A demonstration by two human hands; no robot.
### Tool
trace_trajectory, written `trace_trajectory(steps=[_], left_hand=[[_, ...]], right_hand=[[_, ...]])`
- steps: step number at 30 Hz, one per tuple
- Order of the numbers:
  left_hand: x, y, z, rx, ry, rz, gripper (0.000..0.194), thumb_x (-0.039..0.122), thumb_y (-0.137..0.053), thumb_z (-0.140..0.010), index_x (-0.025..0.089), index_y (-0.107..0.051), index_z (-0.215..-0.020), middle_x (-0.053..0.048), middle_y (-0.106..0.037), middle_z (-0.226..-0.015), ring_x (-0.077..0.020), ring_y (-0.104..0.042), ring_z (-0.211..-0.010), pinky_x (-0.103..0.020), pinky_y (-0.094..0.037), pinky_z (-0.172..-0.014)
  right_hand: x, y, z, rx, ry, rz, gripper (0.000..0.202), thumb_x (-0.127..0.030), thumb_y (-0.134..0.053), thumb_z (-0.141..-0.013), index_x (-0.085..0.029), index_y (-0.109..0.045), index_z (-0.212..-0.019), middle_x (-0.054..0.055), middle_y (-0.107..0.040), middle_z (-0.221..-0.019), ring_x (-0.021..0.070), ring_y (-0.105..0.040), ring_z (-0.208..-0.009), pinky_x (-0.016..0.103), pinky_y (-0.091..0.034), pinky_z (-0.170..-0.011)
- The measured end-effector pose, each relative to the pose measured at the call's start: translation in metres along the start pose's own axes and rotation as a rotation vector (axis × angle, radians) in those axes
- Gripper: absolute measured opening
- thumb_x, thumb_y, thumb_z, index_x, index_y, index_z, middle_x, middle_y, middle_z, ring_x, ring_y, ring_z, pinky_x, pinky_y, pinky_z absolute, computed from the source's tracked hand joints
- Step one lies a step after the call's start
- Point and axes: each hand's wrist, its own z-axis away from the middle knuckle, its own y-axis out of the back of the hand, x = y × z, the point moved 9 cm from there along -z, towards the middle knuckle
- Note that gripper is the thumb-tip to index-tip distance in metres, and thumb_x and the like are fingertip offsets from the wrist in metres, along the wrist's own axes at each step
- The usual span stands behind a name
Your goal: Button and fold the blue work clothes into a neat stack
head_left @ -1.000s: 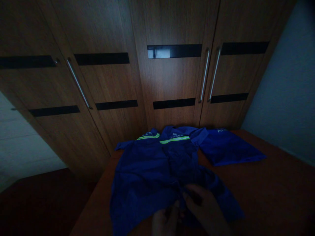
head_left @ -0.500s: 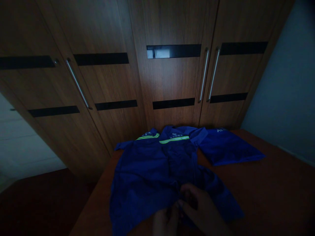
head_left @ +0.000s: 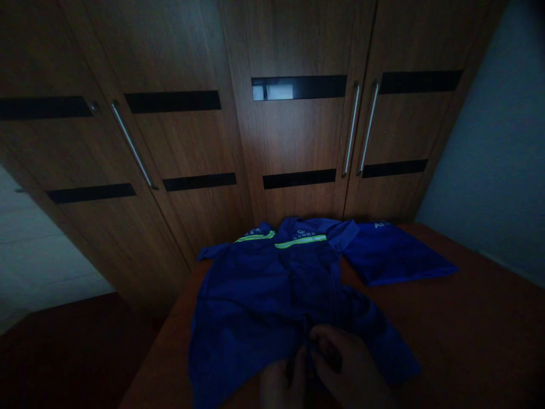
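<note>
Big wardrobe (head_left: 293,136) behind, reddish-brown surface (head_left: 464,324) below, and spread on it lies the blue garment (head_left: 247,307)! At its near end, right hand (head_left: 347,363) and left hand (head_left: 281,383), fingers curled in, both pinch the cloth.

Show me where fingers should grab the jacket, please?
Probably the hem of the jacket, pinched from the near side. The jacket lies spread out, bright stripes toward the wardrobe, so that bottom edge faces you. The left hand and right hand are at the bottom front; it's too dark to see their exact grip.
</note>
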Motion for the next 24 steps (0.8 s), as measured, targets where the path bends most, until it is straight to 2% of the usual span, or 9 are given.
trace_trajectory(steps=[5,11,13,15,17,19,24], left_hand=[[0.007,0.008,0.003,0.035,0.014,0.148,0.032,0.039,-0.073,-0.063,0.024,-0.056,-0.041,-0.007,-0.056,-0.042,-0.0304,-0.062,-0.078,-0.027,-0.045,-0.062],[-0.007,0.006,0.001,0.047,0.050,0.085,0.028,0.043,-0.070,-0.065,0.021,-0.061,-0.050,-0.008,-0.063,-0.053,-0.0288,-0.062,-0.077,-0.026,-0.044,-0.062],[-0.012,0.000,0.000,0.015,0.056,0.072,0.030,0.046,-0.067,-0.068,0.018,-0.065,-0.058,-0.007,-0.066,-0.060,-0.0258,-0.062,-0.072,-0.025,-0.044,-0.060],[-0.016,-0.007,-0.002,-0.029,0.059,0.070,0.034,0.050,-0.064,-0.070,0.017,-0.066,-0.061,-0.006,-0.066,-0.060,-0.0230,-0.061,-0.067,-0.024,-0.043,-0.059],[-0.018,-0.011,-0.002,-0.062,0.056,0.066,0.038,0.052,-0.060,-0.072,0.017,-0.065,-0.058,-0.004,-0.062,-0.055,-0.0215,-0.060,-0.065,-0.023,-0.043,-0.060],[-0.018,-0.011,-0.001,-0.069,0.048,0.075,0.041,0.053,-0.059,-0.073,0.016,-0.065,-0.057,-0.004,-0.061,-0.053,-0.0211,-0.059,-0.065,-0.024,-0.043,-0.062],[-0.014,-0.003,0.007,-0.051,0.123,0.197,0.035,0.052,-0.067,-0.066,0.018,-0.069,-0.066,-0.007,-0.070,-0.073,-0.0245,-0.062,-0.079,-0.024,-0.047,-0.072]], right_hand=[[0.001,-0.006,0.004,0.010,-0.018,0.050,0.026,-0.021,-0.050,-0.075,-0.021,-0.061,-0.099,0.000,-0.063,-0.067,0.0138,-0.060,-0.060,0.022,-0.044,-0.057],[-0.002,-0.015,0.015,-0.029,0.049,-0.040,0.043,-0.024,-0.052,-0.077,-0.020,-0.050,-0.120,0.002,-0.069,-0.076,0.0150,-0.064,-0.068,0.022,-0.047,-0.061],[-0.003,-0.013,0.015,-0.059,0.038,-0.085,0.034,-0.029,-0.044,-0.085,-0.019,-0.051,-0.117,0.002,-0.069,-0.072,0.0140,-0.064,-0.065,0.021,-0.046,-0.060],[-0.003,-0.010,0.011,-0.079,0.017,-0.090,0.028,-0.032,-0.033,-0.092,-0.020,-0.056,-0.104,0.000,-0.066,-0.064,0.0126,-0.063,-0.059,0.021,-0.044,-0.056],[-0.003,-0.005,0.006,-0.072,0.016,-0.018,0.028,-0.031,-0.030,-0.093,-0.021,-0.057,-0.091,-0.001,-0.064,-0.061,0.0121,-0.062,-0.056,0.021,-0.041,-0.054],[-0.005,-0.003,0.003,-0.048,0.038,0.113,0.023,-0.027,-0.033,-0.092,-0.022,-0.055,-0.087,-0.001,-0.065,-0.065,0.0127,-0.063,-0.059,0.021,-0.040,-0.054],[-0.009,-0.005,0.003,-0.001,0.109,0.414,0.018,-0.021,-0.035,-0.091,-0.024,-0.052,-0.090,-0.002,-0.067,-0.069,0.0145,-0.065,-0.060,0.023,-0.037,-0.052]])
